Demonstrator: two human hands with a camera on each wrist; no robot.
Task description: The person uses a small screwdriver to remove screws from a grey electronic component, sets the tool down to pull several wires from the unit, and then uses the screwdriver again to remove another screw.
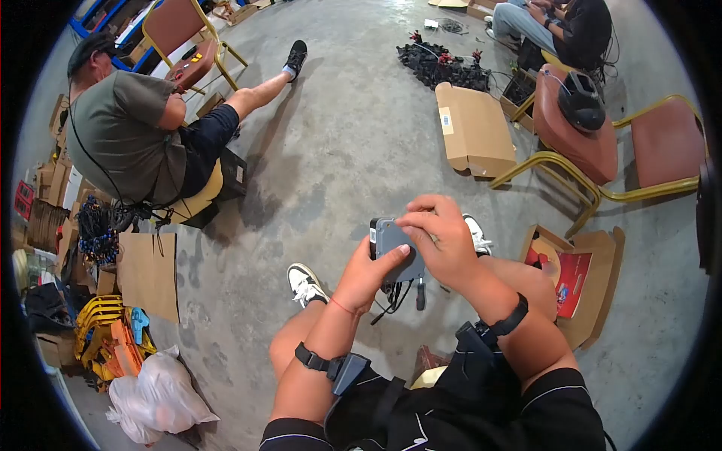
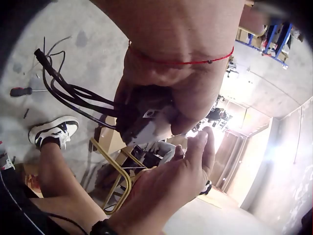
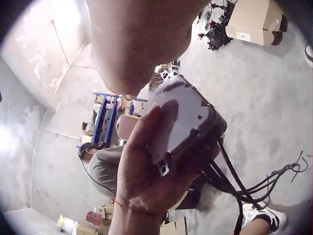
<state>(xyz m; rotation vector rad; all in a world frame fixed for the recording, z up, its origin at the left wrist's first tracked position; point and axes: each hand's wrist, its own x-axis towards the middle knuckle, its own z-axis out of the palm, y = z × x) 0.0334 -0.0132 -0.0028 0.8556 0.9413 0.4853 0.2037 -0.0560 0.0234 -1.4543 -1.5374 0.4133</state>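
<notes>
In the head view a grey metal box (image 1: 392, 242) with black cables (image 1: 393, 295) hanging from its underside is held up over my knees. My left hand (image 1: 374, 269) grips it from below and from the left, thumb lying across its flat face. My right hand (image 1: 438, 234) curls over its top right edge, fingertips on the upper corner. The right wrist view shows the box (image 3: 188, 115) resting in the left hand's palm (image 3: 142, 171), with its cables (image 3: 254, 183) trailing down. In the left wrist view the box (image 2: 146, 122) is mostly hidden behind the left hand.
A screwdriver (image 2: 22, 91) lies on the concrete floor by my shoe (image 2: 54, 131). Another person (image 1: 128, 135) sits at the left. A cardboard box (image 1: 474, 128), a tipped chair (image 1: 602, 143) and an open carton (image 1: 575, 274) are to the right. A plastic bag (image 1: 158, 398) lies at the lower left.
</notes>
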